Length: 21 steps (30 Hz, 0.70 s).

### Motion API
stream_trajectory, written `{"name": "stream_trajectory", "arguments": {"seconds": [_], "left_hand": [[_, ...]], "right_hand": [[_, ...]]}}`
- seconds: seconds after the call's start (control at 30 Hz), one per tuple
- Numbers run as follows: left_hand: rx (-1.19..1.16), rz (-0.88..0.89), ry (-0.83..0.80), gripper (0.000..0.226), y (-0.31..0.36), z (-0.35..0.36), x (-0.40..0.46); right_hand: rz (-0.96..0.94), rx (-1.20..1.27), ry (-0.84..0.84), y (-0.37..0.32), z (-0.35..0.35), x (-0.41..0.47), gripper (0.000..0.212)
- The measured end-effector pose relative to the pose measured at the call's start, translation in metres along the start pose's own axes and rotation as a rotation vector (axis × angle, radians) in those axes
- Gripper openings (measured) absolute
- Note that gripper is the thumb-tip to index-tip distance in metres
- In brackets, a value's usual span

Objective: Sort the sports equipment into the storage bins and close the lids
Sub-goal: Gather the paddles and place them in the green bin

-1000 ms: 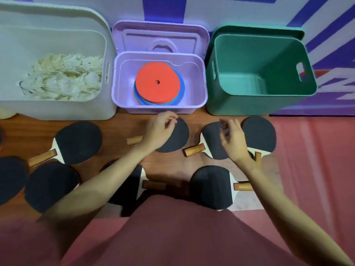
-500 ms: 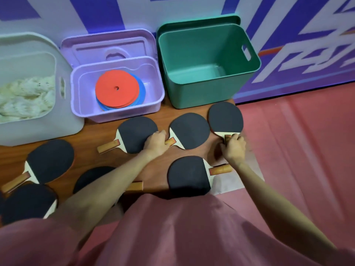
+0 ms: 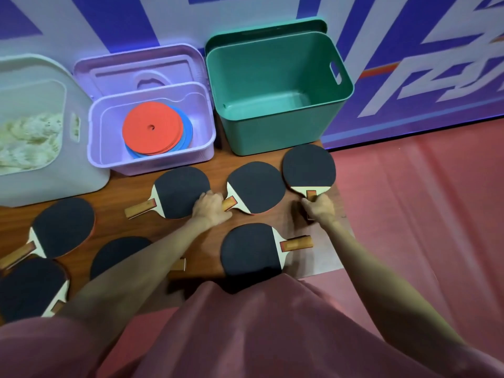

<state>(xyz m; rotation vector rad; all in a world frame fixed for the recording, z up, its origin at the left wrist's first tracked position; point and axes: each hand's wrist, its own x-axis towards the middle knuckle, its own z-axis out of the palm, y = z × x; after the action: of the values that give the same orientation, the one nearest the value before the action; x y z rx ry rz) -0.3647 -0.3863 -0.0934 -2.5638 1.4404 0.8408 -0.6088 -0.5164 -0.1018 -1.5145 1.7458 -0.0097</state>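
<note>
Several black table tennis paddles lie on a wooden board. My left hand is closed around the handle of the middle paddle. My right hand grips the handle of the rightmost paddle. Both paddles still rest on the board. Behind them stands an empty green bin, its lid propped behind it. A purple bin holds red and blue discs. A white bin at the left holds shuttlecocks.
More paddles lie beside my hands, in front of me and at the left. The purple lid leans against the blue and white wall. Red floor mat spreads to the right.
A second ago both hands hovered open over the paddles; they have since come down and closed on two handles. The view has swung to the right.
</note>
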Motion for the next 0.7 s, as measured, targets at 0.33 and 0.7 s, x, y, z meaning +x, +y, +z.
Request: {"name": "stream_trajectory", "arguments": {"seconds": [0.33,0.7], "left_hand": [[0.119,0.107,0.107,0.029,0.024,-0.015,-0.028],[-0.094,0.293,0.455,0.024,0.054,-0.089,-0.057]], "right_hand": [[-0.069,0.257,0.199,-0.006,-0.029,-0.051,0.023],[-0.459,0.503,0.336,-0.042,-0.090,-0.068,0.033]]}}
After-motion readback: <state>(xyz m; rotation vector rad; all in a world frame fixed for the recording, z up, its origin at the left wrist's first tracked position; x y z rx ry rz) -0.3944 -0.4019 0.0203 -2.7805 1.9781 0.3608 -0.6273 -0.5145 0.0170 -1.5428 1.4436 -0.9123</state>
